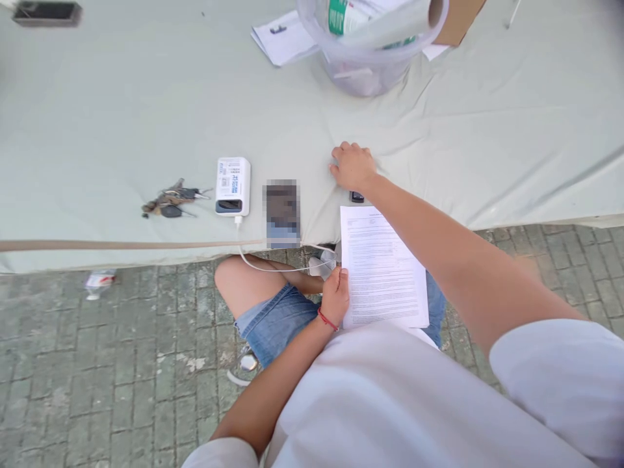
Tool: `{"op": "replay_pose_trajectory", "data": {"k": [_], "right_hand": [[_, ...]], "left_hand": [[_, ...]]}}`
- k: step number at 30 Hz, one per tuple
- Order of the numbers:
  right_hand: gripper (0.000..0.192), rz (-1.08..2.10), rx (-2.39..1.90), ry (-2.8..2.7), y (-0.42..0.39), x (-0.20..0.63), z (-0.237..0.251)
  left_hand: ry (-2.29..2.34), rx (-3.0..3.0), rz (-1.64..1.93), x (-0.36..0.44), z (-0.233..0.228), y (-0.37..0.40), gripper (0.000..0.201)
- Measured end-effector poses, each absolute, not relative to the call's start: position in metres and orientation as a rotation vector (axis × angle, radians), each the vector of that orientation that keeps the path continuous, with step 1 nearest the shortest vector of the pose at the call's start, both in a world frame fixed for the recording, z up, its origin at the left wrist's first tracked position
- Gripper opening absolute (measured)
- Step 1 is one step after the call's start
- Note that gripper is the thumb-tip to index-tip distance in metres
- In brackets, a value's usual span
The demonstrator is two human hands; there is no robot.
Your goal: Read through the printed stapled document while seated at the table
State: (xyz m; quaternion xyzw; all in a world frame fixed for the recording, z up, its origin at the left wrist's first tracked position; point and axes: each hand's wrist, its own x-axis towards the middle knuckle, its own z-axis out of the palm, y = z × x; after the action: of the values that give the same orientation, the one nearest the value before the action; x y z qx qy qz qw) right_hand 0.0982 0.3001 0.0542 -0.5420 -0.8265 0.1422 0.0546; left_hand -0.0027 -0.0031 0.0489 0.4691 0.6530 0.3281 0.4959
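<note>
My left hand grips the left edge of a stack of printed sheets, with the thumb on top. The stack lies over my lap, and its top edge is close to the table's front edge. My right hand rests palm down on the cloth-covered table, fingers apart and slightly bent. Just below its wrist sits a small black object, partly covered, whose kind I cannot make out. Left of the right hand lies a blurred-out, phone-shaped rectangle.
A white power bank has a white cable hanging over the table edge. Keys lie left of it. Farther back stand a clear plastic bucket with a roll inside, folded papers and a cardboard box. A bottle is on the paving.
</note>
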Motion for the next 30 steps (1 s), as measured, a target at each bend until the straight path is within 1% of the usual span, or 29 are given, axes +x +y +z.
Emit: {"op": "replay_pose_trajectory", "data": {"k": [4,9,13,18,21,25,27,30], "right_hand": [[0.071,0.413,-1.635,-2.470,0.323,0.101,0.045],[0.076,0.432,-1.652,-2.378,0.327,0.098,0.039],[0.072,0.408,-1.678,-2.352,0.320,0.094,0.044],[0.067,0.404,-1.729,-2.355,0.316,0.092,0.052],[0.072,0.401,-1.736,-2.340,0.318,0.091,0.052],[0.082,0.358,-1.780,-2.354,0.319,0.090,0.053],[0.080,0.330,-1.801,-2.361,0.318,0.090,0.055],[0.071,0.286,-1.787,-2.363,0.315,0.091,0.059]], "left_hand": [[1.585,1.127,0.824,-0.005,0.049,-0.005,0.047],[1.592,1.097,0.821,-0.005,0.044,-0.002,0.054],[1.600,1.058,0.829,-0.004,0.040,-0.001,0.059],[1.484,0.864,0.909,-0.002,0.043,-0.005,0.059],[1.363,0.691,0.942,-0.001,0.044,-0.010,0.059],[1.222,0.534,0.869,0.000,0.040,-0.017,0.065],[1.197,0.500,0.845,0.000,0.039,-0.019,0.066],[1.159,0.477,0.842,-0.001,0.042,-0.019,0.066]]}}
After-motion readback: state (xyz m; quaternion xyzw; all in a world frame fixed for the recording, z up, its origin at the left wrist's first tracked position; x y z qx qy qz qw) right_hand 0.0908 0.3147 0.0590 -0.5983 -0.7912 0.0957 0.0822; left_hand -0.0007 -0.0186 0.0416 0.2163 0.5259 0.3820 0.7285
